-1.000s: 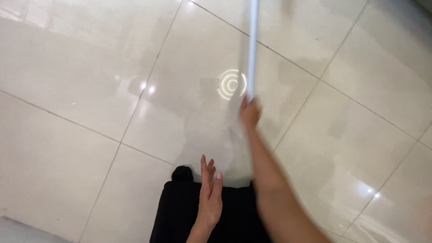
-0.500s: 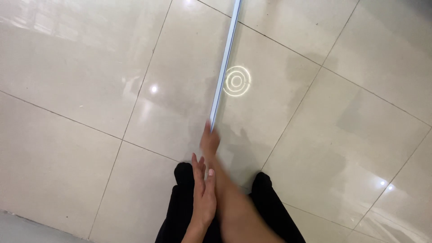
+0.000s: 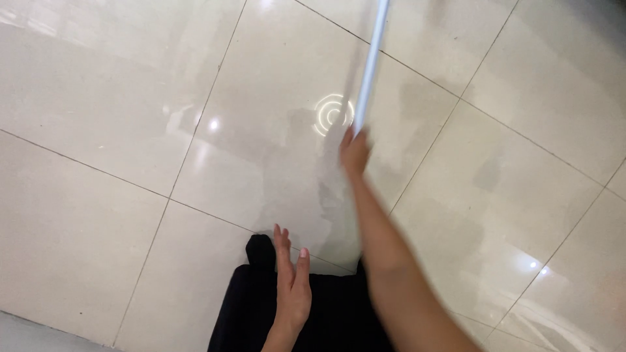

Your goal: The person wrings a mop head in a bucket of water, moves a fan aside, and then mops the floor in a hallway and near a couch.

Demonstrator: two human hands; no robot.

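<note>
The pole (image 3: 370,62) runs up from your right hand (image 3: 354,151) to the top edge of the tiled floor (image 3: 117,98); your fingers close around its lower end, arm stretched forward. Your left hand (image 3: 291,287) hangs flat and empty over your dark trousers (image 3: 339,313). No wet streaks show on the tiles

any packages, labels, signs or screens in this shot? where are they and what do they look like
None in view.
What shows instead: a pale blue-white pole held by the right hand, slanting up to the top edge.
The left hand open and empty above dark trousers.
Glossy cream floor tiles with a ring-shaped light reflection beside the pole.
</note>
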